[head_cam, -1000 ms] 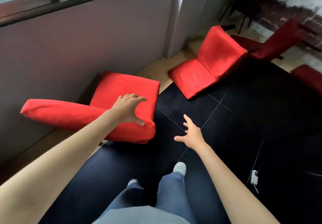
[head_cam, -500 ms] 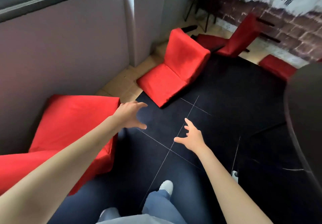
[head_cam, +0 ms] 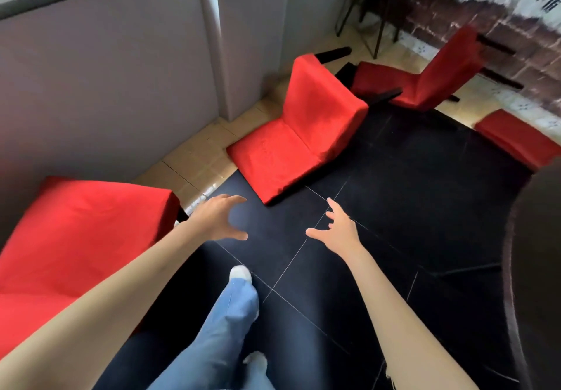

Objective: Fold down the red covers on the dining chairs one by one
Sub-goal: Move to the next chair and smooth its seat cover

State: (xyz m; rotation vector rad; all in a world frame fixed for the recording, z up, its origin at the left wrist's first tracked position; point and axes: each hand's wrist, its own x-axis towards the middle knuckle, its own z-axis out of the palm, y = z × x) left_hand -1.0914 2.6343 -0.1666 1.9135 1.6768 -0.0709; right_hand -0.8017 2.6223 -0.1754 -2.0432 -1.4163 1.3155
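A red-covered chair (head_cam: 76,238) lies at my lower left, its flat red surface facing up. My left hand (head_cam: 220,218) hovers just past its right corner, fingers spread and curved, holding nothing. My right hand (head_cam: 337,231) is stretched out over the black floor, fingers apart and empty. Ahead stands a second red-covered chair (head_cam: 297,134) with seat and upright back, about an arm's length beyond both hands. A third red chair (head_cam: 425,80) sits farther back near the brick wall. A fourth red cover (head_cam: 516,139) shows at the right edge.
A grey wall (head_cam: 106,71) and pillar run along the left. Black floor tiles (head_cam: 394,207) fill the middle, with beige tiles by the wall. A dark round table edge (head_cam: 534,268) looms at the right. Black metal legs (head_cam: 379,10) stand at the back. My jeans leg (head_cam: 224,329) is stepping forward.
My left hand has come off the near red chair and now hovers free. I have moved forward and turned right, so the second chair is closer.
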